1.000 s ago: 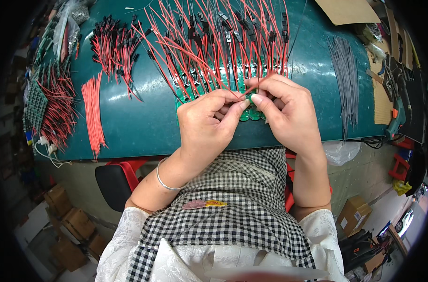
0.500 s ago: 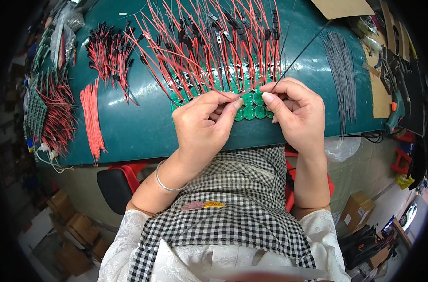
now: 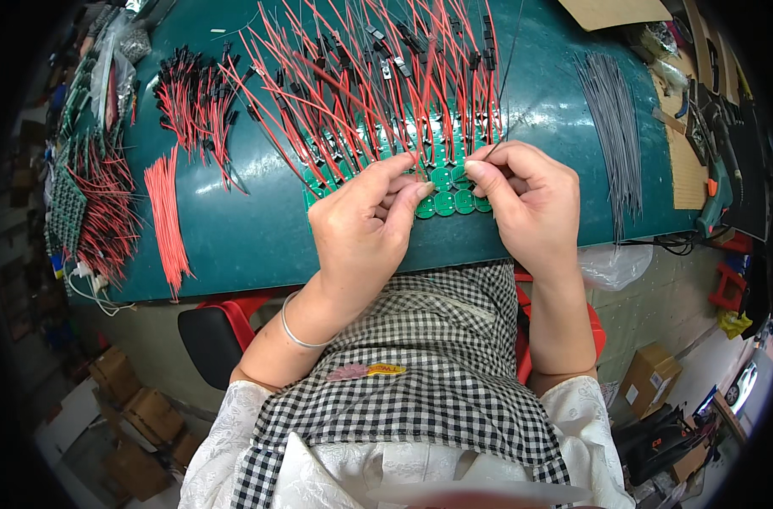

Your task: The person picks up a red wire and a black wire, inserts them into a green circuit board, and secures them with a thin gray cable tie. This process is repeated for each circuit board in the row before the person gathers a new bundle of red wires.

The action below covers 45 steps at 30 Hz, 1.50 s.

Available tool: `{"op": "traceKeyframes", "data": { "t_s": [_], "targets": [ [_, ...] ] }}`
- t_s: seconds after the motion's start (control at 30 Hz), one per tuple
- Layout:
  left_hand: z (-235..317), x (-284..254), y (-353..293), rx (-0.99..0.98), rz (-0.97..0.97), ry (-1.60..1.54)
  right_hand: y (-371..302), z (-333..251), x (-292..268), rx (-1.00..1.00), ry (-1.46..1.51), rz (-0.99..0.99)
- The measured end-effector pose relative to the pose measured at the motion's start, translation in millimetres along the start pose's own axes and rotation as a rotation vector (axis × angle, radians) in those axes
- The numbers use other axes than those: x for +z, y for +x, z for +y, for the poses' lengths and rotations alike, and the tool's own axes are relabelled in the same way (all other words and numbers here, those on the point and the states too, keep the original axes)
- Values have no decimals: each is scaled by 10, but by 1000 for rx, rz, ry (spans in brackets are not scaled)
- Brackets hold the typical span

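A panel of small round green circuit boards (image 3: pixel 443 204) lies on the table in front of me, with many red and black wires standing up from its far rows. My left hand (image 3: pixel 365 216) is pinched at the left of the bare near boards, with a thin red wire (image 3: pixel 350 91) running up from its fingertips. Just right of it, my right hand (image 3: pixel 535 204) pinches a dark wire (image 3: pixel 491 153) close above the boards; its lower end points at them. Fingers partly hide the wire ends. Black connectors (image 3: pixel 401 66) hang on the standing wires.
On the green table (image 3: pixel 259 246), a bundle of red wires (image 3: pixel 163 216) and a heap of wires with black connectors (image 3: pixel 196 102) lie left. Grey wires (image 3: pixel 611 136) lie right, near a glue gun (image 3: pixel 716 199). Finished-looking wired boards (image 3: pixel 102 204) are piled far left.
Both hands have shifted slightly left, and the gap between their fingertips is a little wider. The dark wire in my right hand no longer slants far up to the right.
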<state>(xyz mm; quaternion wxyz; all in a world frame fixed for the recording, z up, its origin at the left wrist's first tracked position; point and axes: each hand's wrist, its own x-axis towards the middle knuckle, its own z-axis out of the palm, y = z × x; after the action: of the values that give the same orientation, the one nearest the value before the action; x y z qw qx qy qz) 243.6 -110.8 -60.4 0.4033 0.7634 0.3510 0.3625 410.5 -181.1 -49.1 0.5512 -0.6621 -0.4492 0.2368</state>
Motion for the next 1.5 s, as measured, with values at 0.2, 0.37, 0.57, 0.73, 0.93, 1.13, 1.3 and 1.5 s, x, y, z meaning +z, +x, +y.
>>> {"op": "traceKeyframes", "data": {
  "t_s": [0.2,0.37,0.57,0.73,0.93,1.13,1.3,1.5],
  "targets": [
    [132,-58,30,-66,89,-190,7,-17,39,-58,-85,9],
    [210,-18,51,-45,65,-192,3,-39,23,-49,-103,1],
    [101,91,77,43,60,-131,1,-17,56,-90,-102,-5],
    [78,127,79,88,58,-82,35,-63,41,-114,-195,-76],
    [62,131,80,58,57,-120,34,-79,16,-148,-232,-127],
    [76,150,95,25,48,-139,32,-73,7,-90,-160,-118],
    [34,167,99,54,74,-122,43,-61,12,-63,-135,-129],
    [51,182,72,50,58,-106,21,-81,-7,-57,-134,-129]
  ]
}}
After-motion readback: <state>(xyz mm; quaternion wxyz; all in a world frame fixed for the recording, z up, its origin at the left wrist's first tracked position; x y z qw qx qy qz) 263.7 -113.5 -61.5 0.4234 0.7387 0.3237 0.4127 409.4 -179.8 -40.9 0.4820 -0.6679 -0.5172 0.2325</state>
